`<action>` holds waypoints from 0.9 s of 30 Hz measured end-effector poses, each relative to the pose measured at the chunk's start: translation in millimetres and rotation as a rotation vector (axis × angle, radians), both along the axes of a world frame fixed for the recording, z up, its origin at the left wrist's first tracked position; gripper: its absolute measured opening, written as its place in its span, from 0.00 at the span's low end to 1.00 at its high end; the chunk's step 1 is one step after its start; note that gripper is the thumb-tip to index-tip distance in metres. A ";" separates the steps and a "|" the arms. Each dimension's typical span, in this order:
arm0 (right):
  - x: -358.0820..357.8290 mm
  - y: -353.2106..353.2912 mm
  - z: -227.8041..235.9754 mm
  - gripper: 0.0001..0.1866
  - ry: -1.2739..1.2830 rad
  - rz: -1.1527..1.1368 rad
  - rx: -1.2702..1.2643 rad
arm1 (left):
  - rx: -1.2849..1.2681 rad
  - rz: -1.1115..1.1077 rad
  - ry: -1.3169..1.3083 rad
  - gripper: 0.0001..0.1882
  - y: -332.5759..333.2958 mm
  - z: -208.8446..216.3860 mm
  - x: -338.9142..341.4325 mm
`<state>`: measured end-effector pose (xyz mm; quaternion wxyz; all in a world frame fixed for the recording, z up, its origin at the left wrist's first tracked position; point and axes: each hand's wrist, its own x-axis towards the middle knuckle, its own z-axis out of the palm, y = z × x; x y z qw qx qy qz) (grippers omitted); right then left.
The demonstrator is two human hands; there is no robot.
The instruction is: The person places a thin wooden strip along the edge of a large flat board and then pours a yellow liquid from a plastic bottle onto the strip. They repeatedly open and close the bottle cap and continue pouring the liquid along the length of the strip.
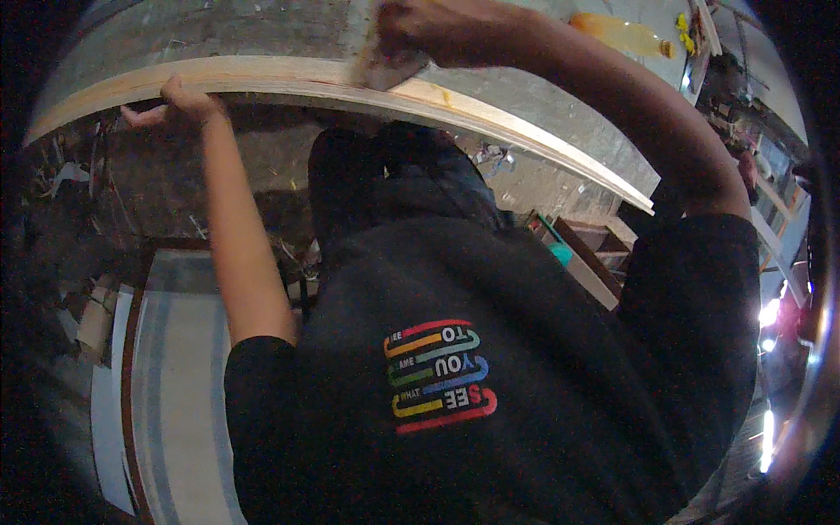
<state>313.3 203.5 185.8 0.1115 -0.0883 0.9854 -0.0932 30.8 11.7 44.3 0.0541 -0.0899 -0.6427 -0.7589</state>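
Note:
A long, pale wooden strip runs across the near edge of the work surface, curving in the view. At its left part, my left hand touches its near edge with fingers apart, one digit over the wood and others stretched out below it. My right hand is closed on a flat, greyish, blade-like scraper, blurred, which meets the strip near its middle. Its handle is hidden in my fingers. Yellowish smears mark the wood just right of the scraper.
Beyond the strip lies a grey, stained work surface. A clear plastic bottle with amber contents lies at the far right, beside a yellow item. Below right stands a wooden box frame. A striped light panel is at lower left.

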 end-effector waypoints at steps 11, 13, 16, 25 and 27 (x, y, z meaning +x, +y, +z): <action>291.6 24.8 27.7 0.16 -0.310 -0.110 -0.152 | -0.148 0.071 -0.039 0.41 -4.3 -33.1 -20.8; 331.1 32.2 23.9 0.16 -0.294 -0.089 -0.089 | -0.091 0.003 -0.022 0.43 -4.8 -22.0 40.9; 387.6 37.1 24.0 0.18 -0.263 -0.116 -0.144 | -0.131 -0.228 -0.091 0.47 -10.0 -2.5 220.5; 507.8 47.4 19.3 0.21 -0.290 -0.113 -0.223 | -0.480 -0.501 0.038 0.67 17.0 28.7 530.7; 531.9 49.2 15.7 0.22 -0.309 -0.112 -0.210 | -0.511 -0.488 0.103 0.68 16.0 14.2 526.9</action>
